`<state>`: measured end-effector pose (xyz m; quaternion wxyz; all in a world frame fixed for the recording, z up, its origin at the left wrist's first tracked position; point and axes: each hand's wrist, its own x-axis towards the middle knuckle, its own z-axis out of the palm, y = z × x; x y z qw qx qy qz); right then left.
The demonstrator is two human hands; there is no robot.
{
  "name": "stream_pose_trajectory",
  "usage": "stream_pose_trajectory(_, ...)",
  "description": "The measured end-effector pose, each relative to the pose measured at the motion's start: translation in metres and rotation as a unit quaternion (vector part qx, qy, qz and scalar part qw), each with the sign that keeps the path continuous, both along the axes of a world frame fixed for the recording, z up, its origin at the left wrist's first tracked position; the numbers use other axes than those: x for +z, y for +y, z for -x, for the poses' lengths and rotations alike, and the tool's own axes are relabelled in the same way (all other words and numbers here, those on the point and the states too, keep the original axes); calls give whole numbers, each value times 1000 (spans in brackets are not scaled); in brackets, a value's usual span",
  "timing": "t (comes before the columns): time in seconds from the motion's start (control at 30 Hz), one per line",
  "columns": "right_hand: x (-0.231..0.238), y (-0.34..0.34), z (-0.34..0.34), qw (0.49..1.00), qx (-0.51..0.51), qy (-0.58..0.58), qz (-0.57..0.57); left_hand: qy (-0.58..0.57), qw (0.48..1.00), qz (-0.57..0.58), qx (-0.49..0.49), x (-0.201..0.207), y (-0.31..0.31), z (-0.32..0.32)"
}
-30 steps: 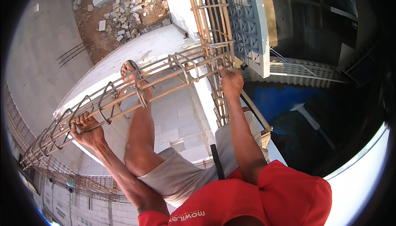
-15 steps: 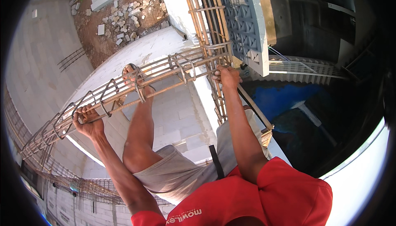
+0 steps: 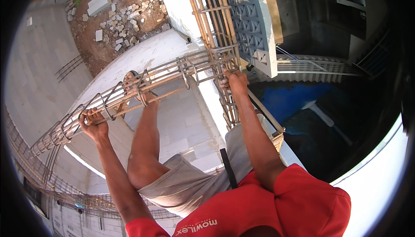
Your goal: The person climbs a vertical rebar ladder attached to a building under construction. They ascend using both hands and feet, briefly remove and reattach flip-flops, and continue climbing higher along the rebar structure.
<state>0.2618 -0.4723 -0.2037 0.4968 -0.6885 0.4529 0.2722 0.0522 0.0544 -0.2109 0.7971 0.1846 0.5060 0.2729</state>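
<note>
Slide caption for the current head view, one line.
Left hand grips a rebar cage; right hand at its junction with a second cage.

A pale block wall (image 3: 36, 72) stands at left beside brown ground (image 3: 84, 36) strewn with rubble (image 3: 122, 33); sunlight brightens a white wall (image 3: 138, 55), and a grey patterned panel (image 3: 248, 27) borders a dark area (image 3: 320, 27) at right.

Two hands (image 3: 94, 125) (image 3: 235, 81) — two nearby rebar cages (image 3: 164, 79) (image 3: 212, 9)
</note>
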Motion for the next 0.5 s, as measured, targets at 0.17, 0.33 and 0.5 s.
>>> stream_pose_trajectory(0.17,-17,-12,-2,998,54,29,9,44,998,-6,37,-2,-24,-16)
stream_pose_trajectory(0.33,-33,-14,-7,997,46,58,12,31,996,20,84,16,-19,-45)
stream_pose_trajectory(0.5,-40,-17,-9,995,62,74,0,27,995,4,97,16,-23,-26)
